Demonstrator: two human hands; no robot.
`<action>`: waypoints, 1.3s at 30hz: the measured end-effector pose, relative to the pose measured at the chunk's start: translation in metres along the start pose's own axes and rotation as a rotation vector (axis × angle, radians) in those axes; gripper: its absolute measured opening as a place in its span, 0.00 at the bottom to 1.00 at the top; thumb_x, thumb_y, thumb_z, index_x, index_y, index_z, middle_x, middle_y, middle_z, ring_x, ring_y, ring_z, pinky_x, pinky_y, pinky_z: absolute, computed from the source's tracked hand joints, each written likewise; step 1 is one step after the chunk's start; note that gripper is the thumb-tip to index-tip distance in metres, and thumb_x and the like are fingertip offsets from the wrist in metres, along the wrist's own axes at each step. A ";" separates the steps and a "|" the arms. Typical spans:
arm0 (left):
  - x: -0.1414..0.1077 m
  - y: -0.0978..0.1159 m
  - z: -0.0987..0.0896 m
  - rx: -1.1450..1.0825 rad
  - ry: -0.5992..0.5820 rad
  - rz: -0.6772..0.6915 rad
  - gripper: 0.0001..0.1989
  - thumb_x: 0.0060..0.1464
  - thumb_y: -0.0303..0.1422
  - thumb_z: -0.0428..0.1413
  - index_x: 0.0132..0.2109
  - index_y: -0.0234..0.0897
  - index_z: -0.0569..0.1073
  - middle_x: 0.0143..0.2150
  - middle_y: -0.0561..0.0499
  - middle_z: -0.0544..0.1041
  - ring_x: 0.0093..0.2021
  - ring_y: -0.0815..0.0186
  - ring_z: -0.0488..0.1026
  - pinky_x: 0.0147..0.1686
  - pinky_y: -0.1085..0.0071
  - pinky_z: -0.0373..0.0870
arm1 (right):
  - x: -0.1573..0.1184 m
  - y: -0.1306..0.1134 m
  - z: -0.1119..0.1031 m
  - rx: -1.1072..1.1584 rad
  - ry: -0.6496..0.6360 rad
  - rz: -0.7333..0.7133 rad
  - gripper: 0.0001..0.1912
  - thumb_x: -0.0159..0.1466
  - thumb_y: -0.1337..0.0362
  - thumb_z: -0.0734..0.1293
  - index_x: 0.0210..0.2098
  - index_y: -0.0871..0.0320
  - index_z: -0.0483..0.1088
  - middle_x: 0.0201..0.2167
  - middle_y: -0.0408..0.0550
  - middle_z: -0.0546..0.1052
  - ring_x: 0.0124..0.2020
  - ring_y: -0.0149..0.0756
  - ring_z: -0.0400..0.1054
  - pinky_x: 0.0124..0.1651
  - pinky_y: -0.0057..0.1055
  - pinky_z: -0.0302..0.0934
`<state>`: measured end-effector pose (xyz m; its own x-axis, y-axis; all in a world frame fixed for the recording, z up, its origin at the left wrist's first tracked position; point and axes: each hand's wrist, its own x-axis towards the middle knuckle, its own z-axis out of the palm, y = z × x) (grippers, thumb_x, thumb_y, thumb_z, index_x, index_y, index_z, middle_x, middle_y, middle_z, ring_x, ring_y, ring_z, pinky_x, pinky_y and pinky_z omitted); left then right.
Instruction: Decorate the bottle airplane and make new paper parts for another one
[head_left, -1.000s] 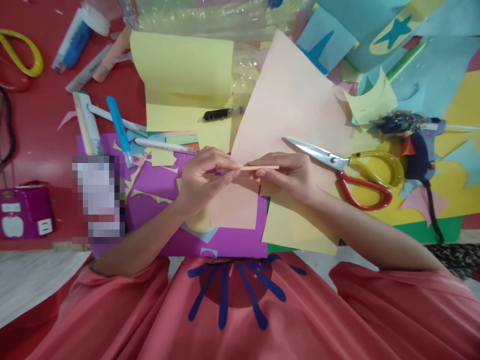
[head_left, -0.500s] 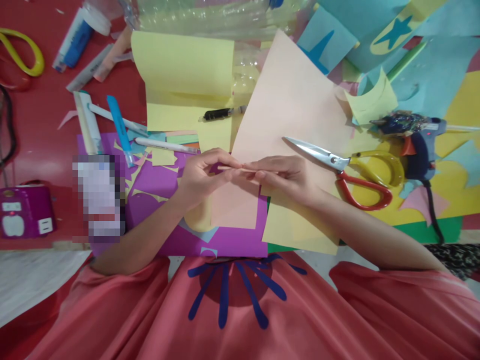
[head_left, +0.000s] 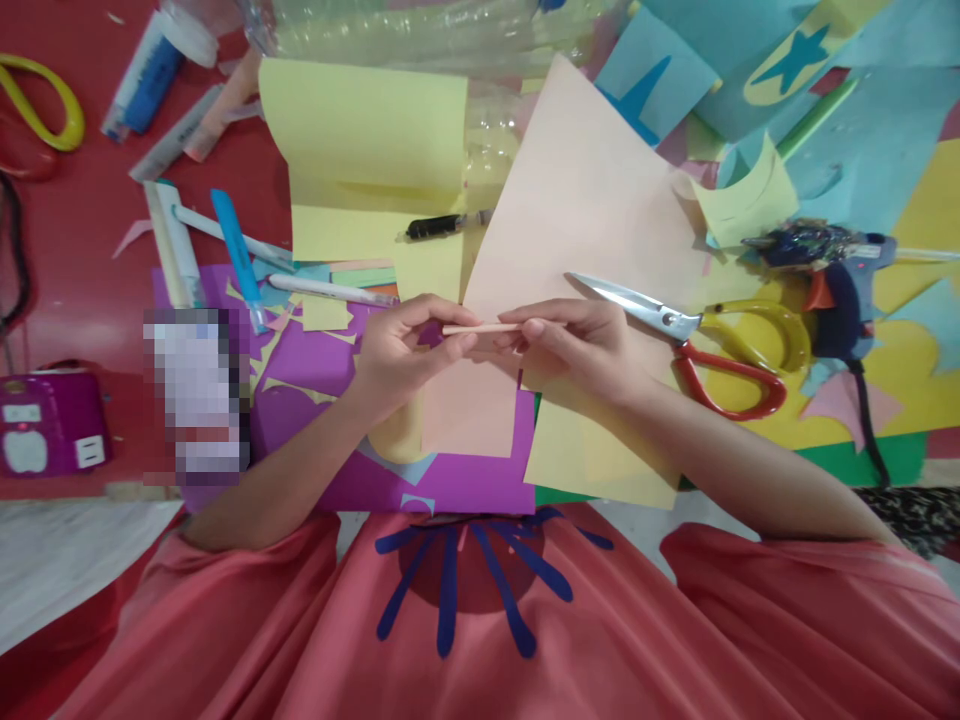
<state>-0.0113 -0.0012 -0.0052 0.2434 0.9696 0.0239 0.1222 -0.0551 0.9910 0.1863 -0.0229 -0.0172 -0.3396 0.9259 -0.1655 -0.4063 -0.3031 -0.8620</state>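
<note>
Between my two hands is a thin, peach-coloured paper roll [head_left: 495, 328], held level above the sheets. The fingers and thumb of my left hand [head_left: 409, 345] pinch its left part. At its right part, my right hand [head_left: 574, 340] grips it between thumb and fingers, which hide that end. Beneath and behind the hands lies a large peach paper sheet [head_left: 570, 190]. Scissors [head_left: 667, 325] with a yellow and a red handle rest on the sheets just right of my right hand, blades pointing left. A black pen [head_left: 439, 227] lies beyond my left hand.
A glue gun [head_left: 840, 280] lies at the right on yellow paper. Yellow sheets [head_left: 375, 130] are at the back, near clear plastic wrap [head_left: 420, 30]. On the left are a blue marker [head_left: 236, 245], a blurred-out phone [head_left: 202, 390] and a purple box [head_left: 52, 425].
My right hand has shifted slightly right along the paper roll, baring more of its middle. My left hand keeps its pinch in nearly the same place.
</note>
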 end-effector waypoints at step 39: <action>0.008 -0.018 -0.010 -0.050 0.171 0.288 0.14 0.52 0.38 0.66 0.47 0.47 0.77 0.39 0.55 0.80 0.38 0.71 0.76 0.40 0.74 0.73 | 0.010 -0.007 0.005 -0.192 0.228 -0.197 0.07 0.56 0.59 0.75 0.28 0.55 0.76 0.24 0.39 0.76 0.26 0.25 0.73 0.30 0.25 0.72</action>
<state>-0.0212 0.0104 -0.0218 0.0952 0.9423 0.3211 0.0233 -0.3246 0.9456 0.1817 -0.0123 -0.0108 -0.0634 0.9954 -0.0715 -0.2706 -0.0861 -0.9588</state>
